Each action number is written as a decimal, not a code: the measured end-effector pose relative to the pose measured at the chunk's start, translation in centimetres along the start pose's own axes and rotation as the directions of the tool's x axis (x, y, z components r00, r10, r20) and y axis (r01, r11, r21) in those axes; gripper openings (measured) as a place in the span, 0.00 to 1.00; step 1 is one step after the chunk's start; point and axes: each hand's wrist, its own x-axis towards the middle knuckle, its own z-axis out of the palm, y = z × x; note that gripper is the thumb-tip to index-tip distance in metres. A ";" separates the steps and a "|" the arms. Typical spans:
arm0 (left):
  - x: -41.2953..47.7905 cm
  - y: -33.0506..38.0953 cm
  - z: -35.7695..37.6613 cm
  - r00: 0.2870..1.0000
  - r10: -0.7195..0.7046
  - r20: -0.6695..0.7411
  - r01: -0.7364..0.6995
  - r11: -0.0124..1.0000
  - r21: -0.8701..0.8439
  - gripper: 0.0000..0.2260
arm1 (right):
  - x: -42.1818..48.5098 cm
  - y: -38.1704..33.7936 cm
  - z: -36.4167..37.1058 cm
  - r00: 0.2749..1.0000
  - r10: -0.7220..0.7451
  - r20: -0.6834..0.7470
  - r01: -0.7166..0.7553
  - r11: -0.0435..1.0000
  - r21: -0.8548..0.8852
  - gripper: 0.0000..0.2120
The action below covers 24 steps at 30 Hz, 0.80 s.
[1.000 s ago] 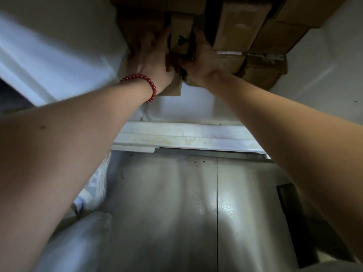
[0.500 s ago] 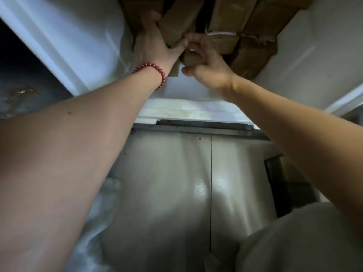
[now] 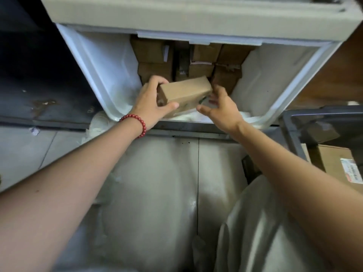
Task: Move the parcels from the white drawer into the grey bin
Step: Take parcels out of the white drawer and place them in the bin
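Parcel point(image 3: 184, 93) over front of white drawer point(image 3: 102, 75), long axis left–right, right end tilted up — left end gripped by curled fingers of left hand point(image 3: 151, 103). Spread fingers of right hand point(image 3: 222, 108) beside right end, perhaps touching; underside hidden.

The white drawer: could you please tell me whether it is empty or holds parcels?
Not empty: brown parcels are stacked at the back of the white drawer; the left hand grips another parcel.

carrier: white drawer point(image 3: 102, 71), upper ctr, open | in it: brown parcels point(image 3: 155, 55) packed at back, touching; white crumpled material point(image 3: 196, 117) along front | floor point(image 3: 157, 173): pale tiles, lower ctr | right edge: grey bin point(image 3: 294, 138), cardboard boxes point(image 3: 334, 163) inside
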 end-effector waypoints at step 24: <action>-12.6 7.8 -4.3 0.975 -0.198 -0.096 0.146 0.908 -0.394 0.23 | -12.7 -1.6 -3.4 0.998 -0.064 -0.025 0.068 0.969 0.236 0.35</action>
